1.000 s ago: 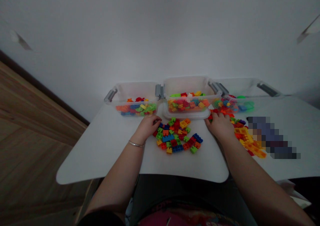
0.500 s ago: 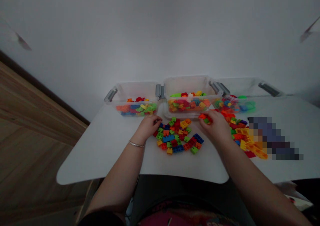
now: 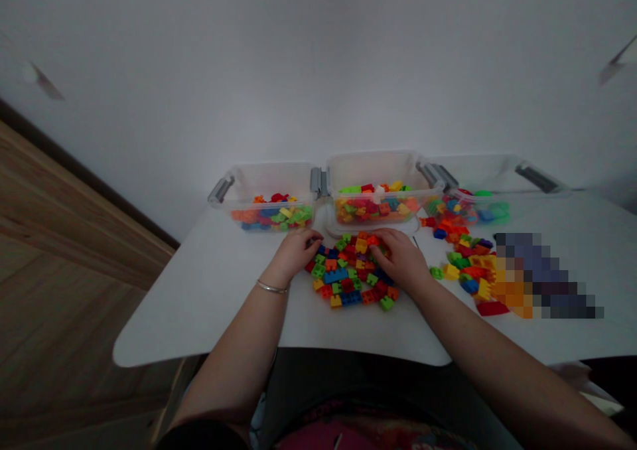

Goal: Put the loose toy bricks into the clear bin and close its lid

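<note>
A heap of small coloured building bricks [image 3: 336, 275] lies on the white table in front of me. At its left edge rests my left hand [image 3: 298, 247], fingers curled in; whether anything is between them is hidden. My right hand [image 3: 401, 254] reaches over the heap's upper right side, with an orange brick [image 3: 372, 240] showing between thumb and forefinger. Part of the heap is covered by this hand.
Behind the heap stand three clear plastic boxes: left [image 3: 271, 214], middle [image 3: 378, 208] and right [image 3: 492, 194], with coloured pieces inside. A second spread of pieces [image 3: 472, 264] lies right of my right hand, beside a blurred-out patch [image 3: 542, 274]. A wooden panel [image 3: 74, 251] is at left.
My right hand has moved left from the spread of pieces to the heap, bringing bricks with it. The heap looks fuller at its upper right. My left hand has stayed put.
</note>
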Demonstrator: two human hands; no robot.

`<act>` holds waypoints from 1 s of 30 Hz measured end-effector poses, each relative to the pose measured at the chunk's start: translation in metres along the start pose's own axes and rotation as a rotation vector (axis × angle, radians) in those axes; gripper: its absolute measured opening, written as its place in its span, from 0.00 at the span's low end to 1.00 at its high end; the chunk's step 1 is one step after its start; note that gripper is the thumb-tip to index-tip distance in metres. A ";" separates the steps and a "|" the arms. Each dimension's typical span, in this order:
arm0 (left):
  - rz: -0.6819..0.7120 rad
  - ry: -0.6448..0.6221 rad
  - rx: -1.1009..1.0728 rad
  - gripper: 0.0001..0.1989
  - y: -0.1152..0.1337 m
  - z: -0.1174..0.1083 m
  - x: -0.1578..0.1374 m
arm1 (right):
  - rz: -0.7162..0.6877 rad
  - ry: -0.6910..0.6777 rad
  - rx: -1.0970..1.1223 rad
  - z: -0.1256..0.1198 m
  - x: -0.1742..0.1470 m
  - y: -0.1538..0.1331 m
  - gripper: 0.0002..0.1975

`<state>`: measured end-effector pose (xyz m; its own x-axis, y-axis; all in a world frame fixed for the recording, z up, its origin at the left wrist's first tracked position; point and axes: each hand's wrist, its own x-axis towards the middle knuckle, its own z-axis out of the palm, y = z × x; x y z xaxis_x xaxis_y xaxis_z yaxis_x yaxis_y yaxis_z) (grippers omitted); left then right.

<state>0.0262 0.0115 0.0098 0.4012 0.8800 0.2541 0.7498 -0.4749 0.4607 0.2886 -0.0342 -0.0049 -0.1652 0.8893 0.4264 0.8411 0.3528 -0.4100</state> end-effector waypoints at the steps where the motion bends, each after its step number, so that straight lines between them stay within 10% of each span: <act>1: 0.001 -0.001 0.003 0.11 0.000 0.000 0.000 | -0.009 0.007 -0.036 -0.002 -0.001 0.001 0.17; 9: 0.008 0.010 0.011 0.10 0.000 0.001 -0.001 | 0.146 0.249 -0.367 -0.037 0.000 0.033 0.15; 30: 0.005 -0.006 0.021 0.11 0.000 0.000 0.000 | 0.305 0.099 -0.648 -0.030 0.000 0.062 0.20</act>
<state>0.0260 0.0110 0.0099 0.4082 0.8775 0.2517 0.7586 -0.4794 0.4413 0.3563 -0.0209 -0.0061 0.1475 0.8794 0.4526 0.9837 -0.1779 0.0252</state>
